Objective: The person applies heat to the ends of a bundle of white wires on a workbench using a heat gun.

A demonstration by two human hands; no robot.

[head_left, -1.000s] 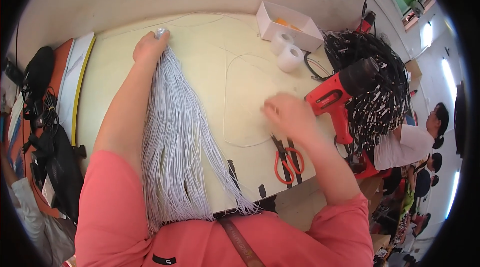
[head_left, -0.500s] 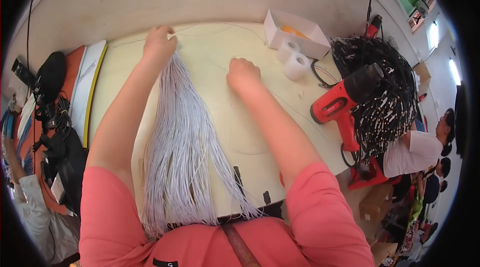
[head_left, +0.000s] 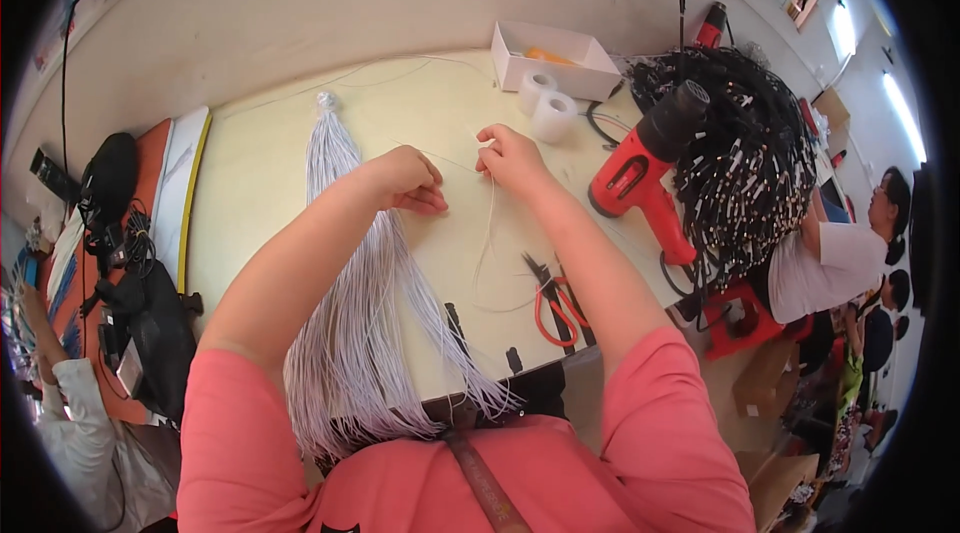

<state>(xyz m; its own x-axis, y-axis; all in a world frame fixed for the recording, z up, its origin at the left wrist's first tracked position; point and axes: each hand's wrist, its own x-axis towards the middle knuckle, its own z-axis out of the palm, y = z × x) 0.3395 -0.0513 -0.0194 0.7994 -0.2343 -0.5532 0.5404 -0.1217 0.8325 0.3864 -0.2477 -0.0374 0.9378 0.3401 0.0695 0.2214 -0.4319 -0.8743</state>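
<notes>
Head view: the step in hand seems to be handling one loose thin strand (head_left: 488, 223), and the next move likely calls for a sure fingertip grip on it. The right hand (head_left: 512, 158) appears to pinch it; the left hand (head_left: 408, 178) has loosely curled fingers, and whether they hold it I cannot tell. One white wire bundle (head_left: 352, 323) lies beneath and left of the left hand. Beyond the right hand: two translucent rolls (head_left: 545, 128), one white box (head_left: 580, 84). To its right: one large red heat gun (head_left: 645, 178), one black cable bundle (head_left: 745, 183). Nearer the body: one pair of red-handled snips (head_left: 548, 287).
</notes>
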